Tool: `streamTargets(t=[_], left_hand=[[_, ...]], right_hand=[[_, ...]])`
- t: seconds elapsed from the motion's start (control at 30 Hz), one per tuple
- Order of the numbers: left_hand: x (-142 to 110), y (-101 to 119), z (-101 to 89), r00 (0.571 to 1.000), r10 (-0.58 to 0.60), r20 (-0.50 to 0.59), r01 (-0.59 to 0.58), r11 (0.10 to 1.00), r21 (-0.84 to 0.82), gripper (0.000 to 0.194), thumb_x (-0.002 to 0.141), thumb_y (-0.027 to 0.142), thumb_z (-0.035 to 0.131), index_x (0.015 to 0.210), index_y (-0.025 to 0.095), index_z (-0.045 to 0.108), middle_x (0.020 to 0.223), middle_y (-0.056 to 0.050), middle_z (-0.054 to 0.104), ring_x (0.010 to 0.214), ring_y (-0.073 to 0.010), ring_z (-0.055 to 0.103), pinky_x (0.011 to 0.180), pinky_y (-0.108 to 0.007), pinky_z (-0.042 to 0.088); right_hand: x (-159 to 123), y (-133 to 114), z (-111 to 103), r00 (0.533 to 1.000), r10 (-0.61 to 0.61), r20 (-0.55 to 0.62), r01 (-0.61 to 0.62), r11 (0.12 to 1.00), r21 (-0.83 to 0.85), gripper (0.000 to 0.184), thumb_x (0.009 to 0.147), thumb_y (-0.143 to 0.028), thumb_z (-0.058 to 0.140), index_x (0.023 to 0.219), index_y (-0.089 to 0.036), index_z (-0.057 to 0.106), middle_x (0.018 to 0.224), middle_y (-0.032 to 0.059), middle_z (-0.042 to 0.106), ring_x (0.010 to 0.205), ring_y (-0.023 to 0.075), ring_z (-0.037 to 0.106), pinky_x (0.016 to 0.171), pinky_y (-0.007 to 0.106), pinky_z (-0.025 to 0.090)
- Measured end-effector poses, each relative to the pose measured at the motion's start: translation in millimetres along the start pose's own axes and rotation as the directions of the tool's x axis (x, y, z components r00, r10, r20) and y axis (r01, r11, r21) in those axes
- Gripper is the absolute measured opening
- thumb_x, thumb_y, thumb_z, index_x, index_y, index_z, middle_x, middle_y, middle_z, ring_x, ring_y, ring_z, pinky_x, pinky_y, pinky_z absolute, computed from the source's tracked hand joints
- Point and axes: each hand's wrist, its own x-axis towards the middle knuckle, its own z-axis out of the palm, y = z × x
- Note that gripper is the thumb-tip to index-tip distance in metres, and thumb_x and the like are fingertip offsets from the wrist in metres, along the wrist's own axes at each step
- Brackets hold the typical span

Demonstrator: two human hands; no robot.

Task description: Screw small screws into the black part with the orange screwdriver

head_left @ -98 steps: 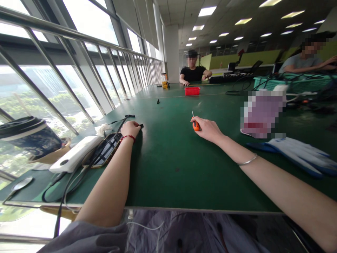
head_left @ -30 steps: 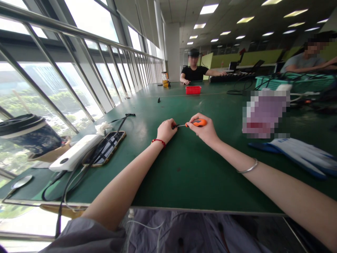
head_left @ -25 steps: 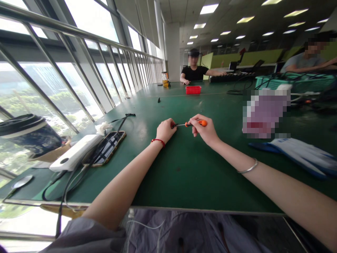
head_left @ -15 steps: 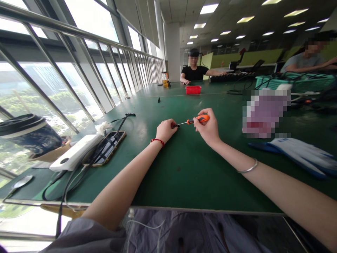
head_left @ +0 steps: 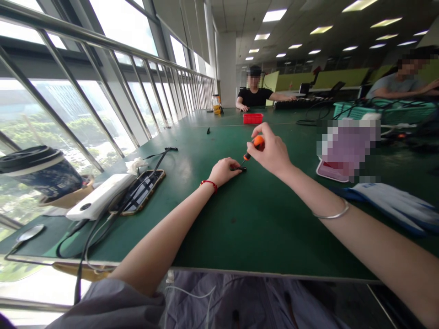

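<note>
Mid-table, my left hand (head_left: 223, 172) rests with its fingers pinched on a small black part (head_left: 243, 169), pressed against the green tabletop (head_left: 219, 228). Most of that part is under the fingertips, so its kind cannot be made out. My right hand (head_left: 272, 150) is closed around the orange and black handle of a screwdriver (head_left: 247, 156). The screwdriver stands steeply tilted, its handle up, and its thin shaft runs down to the black part by my left fingertips. Whether the tip touches the part is too small to tell.
On the left lie a phone (head_left: 139, 192), a white power bank (head_left: 101, 196), cables and a paper cup (head_left: 41, 171). A white-blue glove (head_left: 394, 203) lies right. Farther off are a red bin (head_left: 253, 119), a green basket (head_left: 384, 111) and two people.
My right hand has raised the screwdriver's handle, turning it from nearly flat to steep. My left hand has shifted slightly right and down with the small black part.
</note>
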Motion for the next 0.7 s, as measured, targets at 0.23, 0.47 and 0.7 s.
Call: streamTargets(t=[0.23, 0.47, 0.7], left_hand=[[4, -3, 3.2, 0.997, 0.047, 0.062, -0.037, 0.988, -0.151, 0.011, 0.074, 0.026, 0.065, 0.074, 0.015, 0.066, 0.084, -0.003, 0.066, 0.074, -0.0139, 0.059, 0.073, -0.027, 0.049], [6, -10, 7.4, 1.0, -0.001, 0.021, 0.003, 0.996, -0.091, 0.018, 0.071, 0.031, 0.07, 0.08, 0.016, 0.068, 0.084, -0.004, 0.063, 0.078, -0.0163, 0.058, 0.075, -0.03, 0.05], [7, -8, 6.4, 0.999, -0.032, 0.033, 0.036, 0.992, -0.123, 0.019, 0.07, 0.034, 0.07, 0.073, 0.016, 0.065, 0.081, -0.003, 0.06, 0.075, -0.0156, 0.057, 0.075, -0.031, 0.049]], right_hand=[[45, -25, -15, 0.959, -0.048, 0.278, 0.115, 0.967, -0.228, 0.024, 0.082, -0.042, 0.048, 0.08, -0.022, 0.061, 0.073, 0.0035, 0.062, 0.07, 0.0195, 0.055, 0.061, 0.028, 0.034], [60, -23, -10, 0.963, 0.03, 0.268, 0.028, 0.977, -0.211, 0.016, 0.078, -0.034, 0.052, 0.081, -0.022, 0.061, 0.079, 0.0048, 0.064, 0.071, 0.0194, 0.054, 0.059, 0.028, 0.032], [57, -11, -18, 0.975, 0.026, 0.22, 0.021, 0.978, -0.207, 0.024, 0.075, -0.031, 0.055, 0.097, -0.021, 0.058, 0.082, 0.0058, 0.063, 0.069, 0.0186, 0.052, 0.06, 0.029, 0.034]])
